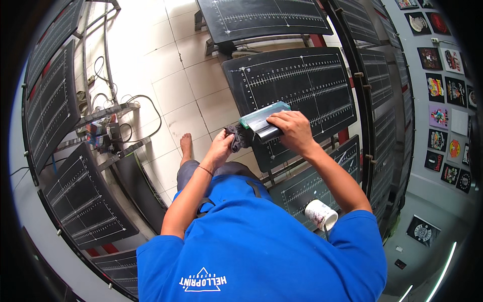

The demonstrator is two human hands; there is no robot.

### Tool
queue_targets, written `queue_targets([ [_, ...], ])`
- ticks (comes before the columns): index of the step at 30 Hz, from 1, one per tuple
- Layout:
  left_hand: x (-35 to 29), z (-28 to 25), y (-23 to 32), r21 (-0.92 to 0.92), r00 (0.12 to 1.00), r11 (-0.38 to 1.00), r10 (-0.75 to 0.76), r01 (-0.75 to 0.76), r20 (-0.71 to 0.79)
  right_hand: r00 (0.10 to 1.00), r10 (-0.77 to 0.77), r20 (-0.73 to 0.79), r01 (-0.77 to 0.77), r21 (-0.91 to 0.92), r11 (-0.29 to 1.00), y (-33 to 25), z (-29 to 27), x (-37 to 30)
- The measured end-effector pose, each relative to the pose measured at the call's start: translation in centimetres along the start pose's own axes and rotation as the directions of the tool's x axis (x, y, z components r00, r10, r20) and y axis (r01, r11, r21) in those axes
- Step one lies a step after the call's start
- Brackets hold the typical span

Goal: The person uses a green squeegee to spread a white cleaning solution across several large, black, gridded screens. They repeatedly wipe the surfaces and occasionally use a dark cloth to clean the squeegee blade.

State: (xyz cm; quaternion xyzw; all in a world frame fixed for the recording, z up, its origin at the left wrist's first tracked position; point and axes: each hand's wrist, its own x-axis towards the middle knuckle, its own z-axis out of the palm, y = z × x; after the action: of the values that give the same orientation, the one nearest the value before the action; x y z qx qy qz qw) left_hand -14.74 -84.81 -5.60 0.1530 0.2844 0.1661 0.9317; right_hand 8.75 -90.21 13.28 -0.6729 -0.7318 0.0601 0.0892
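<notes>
My right hand grips a squeegee with a metal handle and a green blade, held level over the near corner of a black printing board marked with white ruler lines. My left hand pinches a dark grey rag pressed against the squeegee's left end. Both forearms rise from my blue shirt at the bottom of the view.
More black ruled boards ring me on a carousel: one behind, several at the left. A white ink-stained cup stands on the lower board at my right. Cables lie on the white tiled floor. Printed designs hang on the right wall.
</notes>
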Motion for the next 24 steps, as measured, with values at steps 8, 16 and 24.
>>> queue_targets([
  [8,1.6,1.4,4.9,0.096,0.981,0.983,0.164,-0.155,-0.101,0.978,-0.001,-0.208,-0.019,-0.091,0.996,5.5,0.7,11.3],
  [16,2.3,2.0,5.2,0.134,0.976,0.973,0.199,-0.185,-0.094,0.984,-0.015,-0.176,-0.001,-0.091,0.996,5.9,2.9,11.9],
  [24,-1.6,1.7,-0.8,0.153,0.986,0.986,-0.038,0.063,-0.165,0.996,-0.081,-0.045,0.078,-0.064,0.995,1.5,1.3,-0.9],
])
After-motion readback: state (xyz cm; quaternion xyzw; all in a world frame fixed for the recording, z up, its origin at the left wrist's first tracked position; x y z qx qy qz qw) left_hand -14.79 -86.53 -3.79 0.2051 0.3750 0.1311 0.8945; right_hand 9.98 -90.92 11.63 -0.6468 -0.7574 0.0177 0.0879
